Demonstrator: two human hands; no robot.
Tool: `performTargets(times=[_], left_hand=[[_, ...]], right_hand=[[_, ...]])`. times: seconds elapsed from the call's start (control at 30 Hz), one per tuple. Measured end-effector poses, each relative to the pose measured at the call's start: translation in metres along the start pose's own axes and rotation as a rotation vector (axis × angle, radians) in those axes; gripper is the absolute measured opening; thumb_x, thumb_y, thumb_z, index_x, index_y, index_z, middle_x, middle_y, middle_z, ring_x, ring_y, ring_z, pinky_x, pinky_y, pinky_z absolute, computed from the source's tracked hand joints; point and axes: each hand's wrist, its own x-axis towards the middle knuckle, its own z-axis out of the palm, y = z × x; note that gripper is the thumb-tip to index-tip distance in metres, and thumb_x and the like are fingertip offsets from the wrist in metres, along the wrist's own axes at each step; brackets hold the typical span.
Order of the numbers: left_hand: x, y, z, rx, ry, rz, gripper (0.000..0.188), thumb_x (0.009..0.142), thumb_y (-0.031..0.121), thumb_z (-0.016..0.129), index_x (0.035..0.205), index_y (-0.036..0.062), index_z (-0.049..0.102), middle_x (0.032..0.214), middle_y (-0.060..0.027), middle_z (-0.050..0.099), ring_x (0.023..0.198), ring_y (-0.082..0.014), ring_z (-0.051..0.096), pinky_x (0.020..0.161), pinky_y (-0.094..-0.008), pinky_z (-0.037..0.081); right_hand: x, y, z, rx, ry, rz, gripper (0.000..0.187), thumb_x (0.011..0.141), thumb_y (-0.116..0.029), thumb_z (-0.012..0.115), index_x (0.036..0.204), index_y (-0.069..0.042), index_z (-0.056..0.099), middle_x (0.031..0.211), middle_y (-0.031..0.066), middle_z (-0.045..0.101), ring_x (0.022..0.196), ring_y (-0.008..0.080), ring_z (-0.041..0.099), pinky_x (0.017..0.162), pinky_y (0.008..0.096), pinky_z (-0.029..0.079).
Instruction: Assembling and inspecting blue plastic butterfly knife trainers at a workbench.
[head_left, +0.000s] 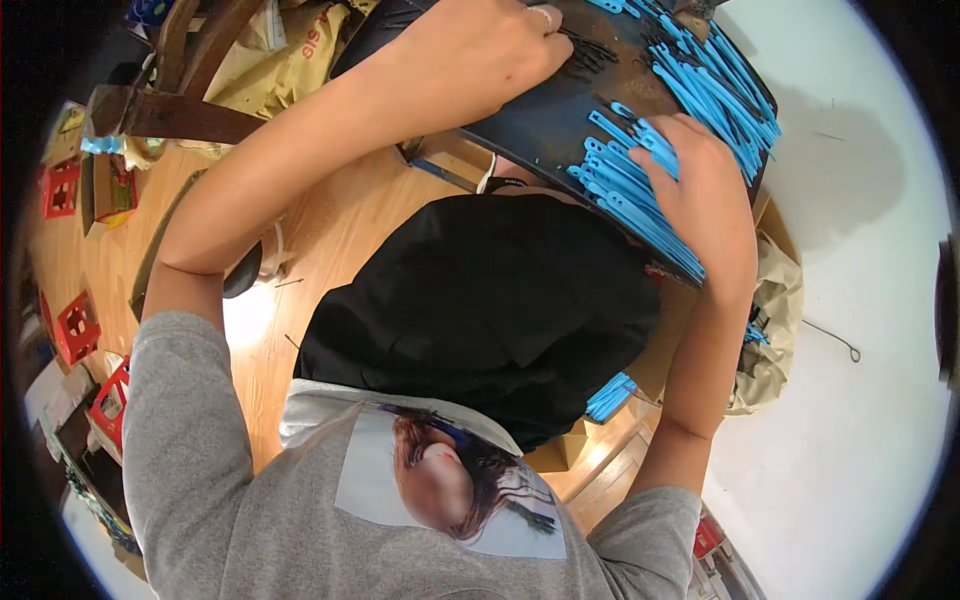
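Note:
My left hand (490,55) is over the dark tabletop (530,135), its fingers curled and a ring on one of them. Beside it lie thin black pieces (590,52); what its fingers hold, if anything, is hidden. My right hand (705,185) is closed with thumb and fingers around a blue plastic strip (655,148) with a holed end. Under and beside that hand, many long blue strips (620,190) lie in a row along the table's near edge. A second pile of blue strips (705,85) spreads along the table's right side.
Black cloth (480,290) covers my lap under the table edge. A brown paper bag (775,330) and a bundle of blue strips (610,397) are below on the right. A wooden frame (190,112), yellow sacks (285,75) and red crates (77,327) stand at left. A white wall (850,420) runs along the right.

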Motion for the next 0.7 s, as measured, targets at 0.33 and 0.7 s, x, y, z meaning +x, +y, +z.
performTargets(times=[0.33,0.7], left_hand=[[0.007,0.006,-0.003,-0.632,0.617,-0.215,0.009,0.071,-0.003,0.055,0.079,-0.0030,0.052,0.066,-0.0120,0.052,0.059,-0.0248,0.054,0.048,-0.0283,0.041],[0.006,0.043,0.049,-0.882,0.689,-0.510,0.011,0.072,0.007,0.059,0.080,0.0002,0.057,0.070,-0.0112,0.059,0.060,-0.0197,0.058,0.052,-0.0263,0.045]], right_hand=[[0.010,0.002,0.010,0.042,0.011,-0.050,0.020,0.069,-0.007,0.056,0.087,0.001,0.052,0.082,0.0153,0.055,0.077,0.0324,0.053,0.066,0.0366,0.042],[0.007,0.004,0.020,0.136,0.349,-0.054,0.019,0.073,-0.005,0.054,0.093,-0.003,0.054,0.089,0.0154,0.058,0.080,0.0289,0.057,0.068,0.0302,0.044]])
